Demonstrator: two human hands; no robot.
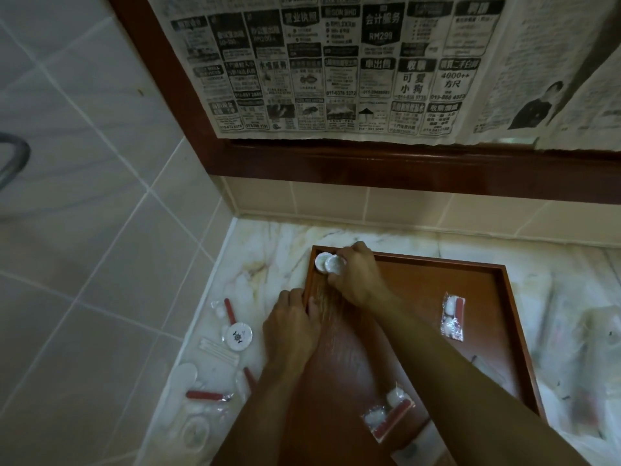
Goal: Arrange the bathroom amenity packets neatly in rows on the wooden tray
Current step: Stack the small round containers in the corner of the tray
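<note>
Packets first: two round white packets sit overlapping in the tray's far-left corner, w/ the right hand curled round the nearer one, fingertips at its rim. Looks like the step is seating it to start a row. To do it well: slide it off its neighbour so the two lie flat & side by side, not stacked, then square both vs the far wall of the wooden tray.

Left hand, just nearer than the right, grips the tray's left rim w/ thumb inside. Good, keep it braced so the tray doesn't skid on the marble.

Right of the working hand, well apart, a clear sachet lies loose on the tray; another sachet sits near the forearm. Left of the left hand, off the tray, more packets incl. a crest-printed disc wait on the marble counter.
</note>
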